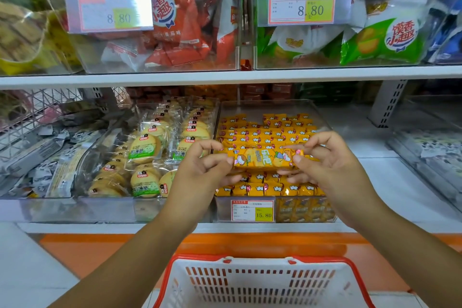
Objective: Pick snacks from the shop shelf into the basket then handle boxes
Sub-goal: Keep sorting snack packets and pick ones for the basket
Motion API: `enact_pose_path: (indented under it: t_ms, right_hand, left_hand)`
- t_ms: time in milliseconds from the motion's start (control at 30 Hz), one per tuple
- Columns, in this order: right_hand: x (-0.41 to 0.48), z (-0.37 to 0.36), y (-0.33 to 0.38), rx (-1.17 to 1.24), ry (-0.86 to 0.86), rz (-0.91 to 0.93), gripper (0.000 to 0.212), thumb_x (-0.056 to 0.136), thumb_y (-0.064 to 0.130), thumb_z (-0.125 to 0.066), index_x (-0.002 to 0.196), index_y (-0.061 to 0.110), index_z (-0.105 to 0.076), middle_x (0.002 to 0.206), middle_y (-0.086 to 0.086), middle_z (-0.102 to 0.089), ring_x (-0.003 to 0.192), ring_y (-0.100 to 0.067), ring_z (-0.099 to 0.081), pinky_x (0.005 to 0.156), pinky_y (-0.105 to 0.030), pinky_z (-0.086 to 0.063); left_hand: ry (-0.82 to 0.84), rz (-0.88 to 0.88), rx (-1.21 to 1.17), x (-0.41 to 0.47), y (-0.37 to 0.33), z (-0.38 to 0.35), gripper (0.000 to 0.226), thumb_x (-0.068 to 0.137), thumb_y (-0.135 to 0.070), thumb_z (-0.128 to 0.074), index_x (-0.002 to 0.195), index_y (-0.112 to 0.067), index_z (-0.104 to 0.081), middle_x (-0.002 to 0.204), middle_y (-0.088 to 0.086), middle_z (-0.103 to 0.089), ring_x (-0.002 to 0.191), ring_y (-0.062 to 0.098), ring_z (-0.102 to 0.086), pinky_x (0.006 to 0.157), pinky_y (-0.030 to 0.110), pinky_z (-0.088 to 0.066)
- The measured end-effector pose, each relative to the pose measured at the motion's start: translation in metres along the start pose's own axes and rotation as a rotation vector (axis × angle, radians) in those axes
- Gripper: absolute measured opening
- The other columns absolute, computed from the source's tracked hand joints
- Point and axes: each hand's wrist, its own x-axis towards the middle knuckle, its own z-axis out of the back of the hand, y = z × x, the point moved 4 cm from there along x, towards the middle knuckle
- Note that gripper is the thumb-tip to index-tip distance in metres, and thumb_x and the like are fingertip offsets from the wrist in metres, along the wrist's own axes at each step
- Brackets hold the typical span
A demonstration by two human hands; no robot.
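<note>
Currently I hold 1 yellow snack packet (265, 159) level between both hands, above the clear bin (270, 104) of matching packets on the lower shelf. Left hand (207, 165) pinches its left end with thumb and curled fingers; right hand (322, 160) pinches the right end likewise. Red-rimmed white basket (250, 282) sits below. Price tag (252, 210) on the bin reads 15.80.

The white lower shelf (375, 177) carries clear bins (275, 107) side by side: yellow snack packs (262, 132) under the left grip (200, 170) and right grip (330, 160) (front tag (252, 210) reads 15.80), round biscuit packs (147, 147) further left, black-and-white packets (430, 147) well right.
</note>
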Motion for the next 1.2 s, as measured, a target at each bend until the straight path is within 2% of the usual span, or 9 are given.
enact_pose_path:
  t_ms: [167,267,400,533,633,767,1000,1133,1200]
  right_hand:
    - [-0.001,0.0,-0.004,-0.044,0.013,-0.018,0.005,0.09,0.01,-0.063,0.095,0.01,-0.064,0.096,-0.006,-0.075,0.078,-0.026,-0.076,0.07,-0.026,-0.061]
    - [-0.002,-0.002,-0.004,-0.01,0.066,-0.04,0.029,0.077,0.021,-0.068,0.104,0.01,-0.064,0.097,-0.005,-0.076,0.086,-0.024,-0.075,0.079,-0.028,-0.06]
    - [-0.001,-0.001,-0.005,0.011,0.075,-0.045,0.028,0.079,0.006,-0.071,0.105,0.01,-0.063,0.101,-0.005,-0.076,0.088,-0.025,-0.075,0.08,-0.027,-0.06]
    - [0.0,0.0,-0.004,0.018,0.066,-0.05,0.022,0.086,0.002,-0.065,0.107,0.009,-0.064,0.098,-0.008,-0.076,0.087,-0.025,-0.075,0.076,-0.024,-0.06]
    - [0.002,0.004,-0.004,0.031,0.054,-0.048,0.02,0.091,0.002,-0.06,0.108,0.01,-0.067,0.097,-0.01,-0.076,0.089,-0.026,-0.075,0.077,-0.027,-0.061]
    - [0.002,0.005,-0.006,0.059,0.056,-0.058,0.019,0.091,0.001,-0.058,0.106,0.007,-0.068,0.096,-0.013,-0.076,0.089,-0.028,-0.075,0.074,-0.026,-0.061]
    - [0.003,0.006,-0.006,0.186,0.144,-0.128,0.034,0.081,0.001,-0.061,0.114,0.008,-0.062,0.101,-0.017,-0.075,0.095,-0.03,-0.074,0.075,-0.024,-0.06]
    - [0.002,0.006,-0.006,0.076,0.135,-0.094,0.028,0.077,0.015,-0.064,0.103,0.004,-0.062,0.096,-0.018,-0.075,0.092,-0.031,-0.074,0.075,-0.028,-0.061]
    - [0.002,0.006,-0.006,0.006,0.121,-0.087,0.02,0.078,0.02,-0.066,0.091,0.004,-0.062,0.099,-0.012,-0.076,0.094,-0.028,-0.074,0.083,-0.03,-0.06]
  left_hand:
    - [0.003,-0.012,-0.004,-0.002,-0.003,0.0,0.014,0.093,-0.005,-0.06,0.1,-0.013,-0.069,0.088,0.007,-0.075,0.083,0.022,-0.074,0.072,0.026,-0.06]
    - [0.011,-0.01,0.005,0.001,-0.002,0.003,0.015,0.089,-0.012,-0.065,0.102,-0.015,-0.072,0.091,0.004,-0.076,0.087,0.022,-0.074,0.075,0.027,-0.06]
    - [0.061,0.001,-0.003,0.003,-0.001,0.005,0.035,0.07,-0.017,-0.073,0.105,-0.012,-0.07,0.099,0.003,-0.076,0.087,0.021,-0.074,0.076,0.029,-0.06]
    - [0.04,-0.016,0.025,0.004,-0.001,0.006,0.021,0.081,-0.003,-0.07,0.102,-0.008,-0.072,0.094,0.005,-0.077,0.083,0.021,-0.074,0.073,0.025,-0.06]
    - [0.05,-0.035,0.039,0.003,-0.001,0.007,0.017,0.084,-0.011,-0.067,0.099,-0.006,-0.075,0.1,0.011,-0.076,0.088,0.024,-0.074,0.075,0.024,-0.059]
    - [0.06,-0.052,0.093,0.002,0.0,0.006,0.013,0.09,-0.009,-0.062,0.096,-0.01,-0.073,0.091,0.011,-0.076,0.088,0.021,-0.074,0.075,0.022,-0.059]
    - [0.106,-0.006,0.094,0.004,0.001,0.008,0.036,0.082,-0.002,-0.07,0.117,-0.006,-0.066,0.097,0.009,-0.077,0.095,0.021,-0.074,0.084,0.028,-0.059]
    - [0.068,-0.039,0.095,0.003,0.001,0.009,0.009,0.088,0.001,-0.064,0.095,-0.002,-0.068,0.086,0.01,-0.075,0.085,0.022,-0.075,0.074,0.027,-0.061]
    - [0.057,-0.047,0.114,0.003,0.001,0.009,0.016,0.091,-0.004,-0.063,0.08,-0.013,-0.07,0.09,0.003,-0.075,0.087,0.021,-0.073,0.077,0.028,-0.06]
